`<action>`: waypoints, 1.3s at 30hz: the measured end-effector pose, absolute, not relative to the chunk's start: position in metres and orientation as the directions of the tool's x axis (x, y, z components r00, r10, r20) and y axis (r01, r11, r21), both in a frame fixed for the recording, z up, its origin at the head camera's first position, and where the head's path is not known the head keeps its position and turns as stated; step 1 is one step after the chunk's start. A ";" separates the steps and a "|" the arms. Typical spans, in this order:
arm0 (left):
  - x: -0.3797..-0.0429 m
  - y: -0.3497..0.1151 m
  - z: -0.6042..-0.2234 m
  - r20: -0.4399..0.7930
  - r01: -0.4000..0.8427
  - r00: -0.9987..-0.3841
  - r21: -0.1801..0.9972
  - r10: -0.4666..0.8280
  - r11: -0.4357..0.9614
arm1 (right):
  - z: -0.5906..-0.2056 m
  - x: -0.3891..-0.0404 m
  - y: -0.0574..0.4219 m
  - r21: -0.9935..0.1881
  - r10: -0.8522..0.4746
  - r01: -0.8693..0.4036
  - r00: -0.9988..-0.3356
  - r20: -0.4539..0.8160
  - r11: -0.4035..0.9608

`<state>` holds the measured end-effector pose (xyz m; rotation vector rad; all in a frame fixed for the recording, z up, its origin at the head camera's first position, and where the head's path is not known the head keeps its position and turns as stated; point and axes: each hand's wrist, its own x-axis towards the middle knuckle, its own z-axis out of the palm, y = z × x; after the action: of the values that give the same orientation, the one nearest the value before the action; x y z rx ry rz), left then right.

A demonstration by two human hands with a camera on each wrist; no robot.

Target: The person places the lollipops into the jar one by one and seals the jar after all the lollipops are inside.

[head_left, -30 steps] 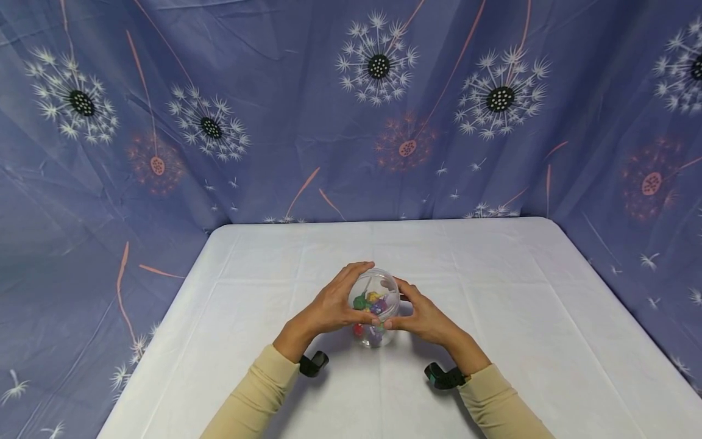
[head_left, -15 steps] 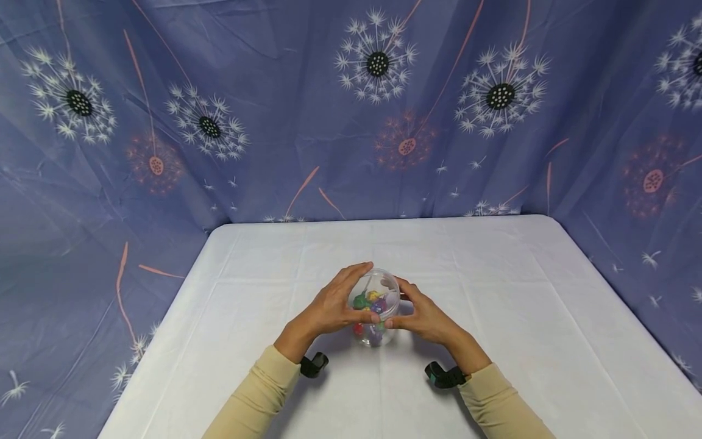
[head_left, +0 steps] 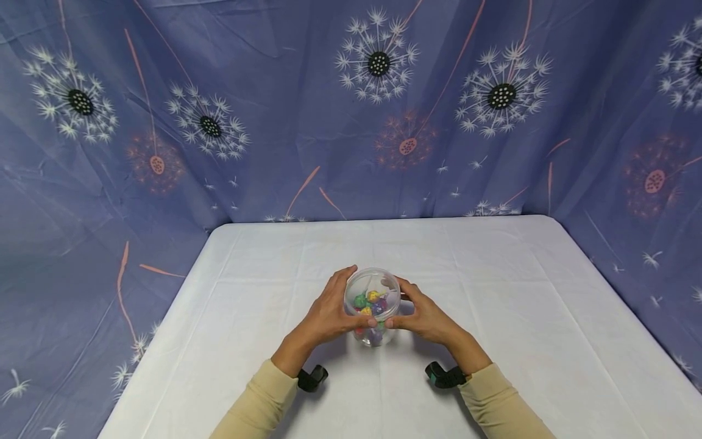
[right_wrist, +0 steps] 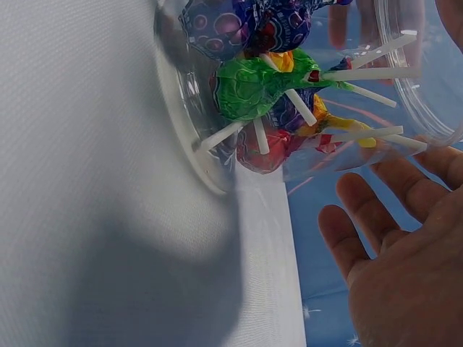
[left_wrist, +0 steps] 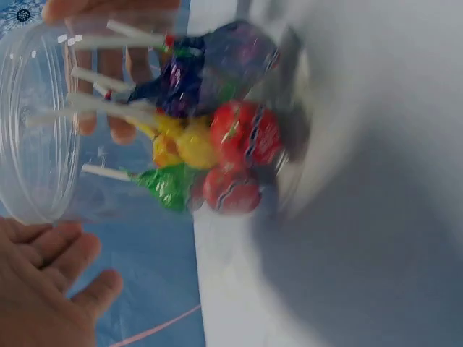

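A clear plastic jar [head_left: 368, 288] stands upright on the white cloth, ringed by a ridged clear rim at its top. Several wrapped lollipops [left_wrist: 244, 134] in red, yellow, green and purple lie inside with white sticks. My left hand [head_left: 327, 314] curves round the upper left side of the jar, thumb across the front. Opposite it, my right hand [head_left: 428, 317] grips the upper right side, with its thumb in front and fingers behind. Lower fingers of both hands stay off the jar's wall in the wrist views. Through the jar some fingertips show blurred.
A white cloth covers the table [head_left: 493, 274]. Behind it and at both sides hangs a blue curtain [head_left: 307, 122] with dandelion prints. Black wrist cameras [head_left: 445, 375] sit under both wrists, close above the cloth.
My left hand has drawn slightly left and back along the jar's rim, baring more of the rim. The right hand and the jar look unmoved.
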<state>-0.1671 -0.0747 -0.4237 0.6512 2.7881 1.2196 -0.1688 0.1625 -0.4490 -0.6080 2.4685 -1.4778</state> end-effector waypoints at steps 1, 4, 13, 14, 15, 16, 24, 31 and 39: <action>-0.166 -0.074 -0.425 0.133 0.350 -0.918 0.714 0.372 0.606 | -0.449 -0.169 0.163 -0.876 -0.444 -0.244 -0.895 0.039 0.416; -0.163 -0.073 -0.429 0.130 0.327 -0.929 0.727 0.346 0.604 | -0.449 -0.169 0.163 -0.875 -0.442 -0.244 -0.896 0.039 0.418; -0.164 -0.075 -0.429 0.121 0.321 -0.923 0.765 0.366 0.558 | -0.448 -0.169 0.163 -0.876 -0.444 -0.240 -0.896 0.034 0.418; -0.165 -0.075 -0.428 0.116 0.323 -0.920 0.765 0.374 0.557 | -0.448 -0.169 0.163 -0.875 -0.443 -0.240 -0.896 0.034 0.420; -0.166 -0.076 -0.427 0.111 0.325 -0.917 0.765 0.383 0.557 | -0.449 -0.169 0.163 -0.875 -0.443 -0.241 -0.896 0.034 0.420; -0.167 -0.077 -0.426 0.105 0.327 -0.914 0.761 0.391 0.560 | -0.448 -0.169 0.163 -0.876 -0.443 -0.240 -0.896 0.034 0.419; -0.182 -0.087 -0.418 0.059 0.380 -0.865 0.727 0.499 0.572 | -0.449 -0.169 0.164 -0.881 -0.449 -0.238 -0.893 0.033 0.409; -0.196 -0.094 -0.416 0.002 0.404 -0.803 0.737 0.596 0.542 | -0.449 -0.170 0.163 -0.885 -0.452 -0.241 -0.891 0.039 0.398; -0.191 -0.093 -0.419 0.000 0.363 -0.808 0.787 0.589 0.498 | -0.449 -0.170 0.164 -0.884 -0.450 -0.239 -0.892 0.037 0.401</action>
<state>-0.1910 -0.0934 -0.4190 0.8067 2.4753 1.2054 -0.1697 0.1639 -0.4494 -0.6117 2.4488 -1.4927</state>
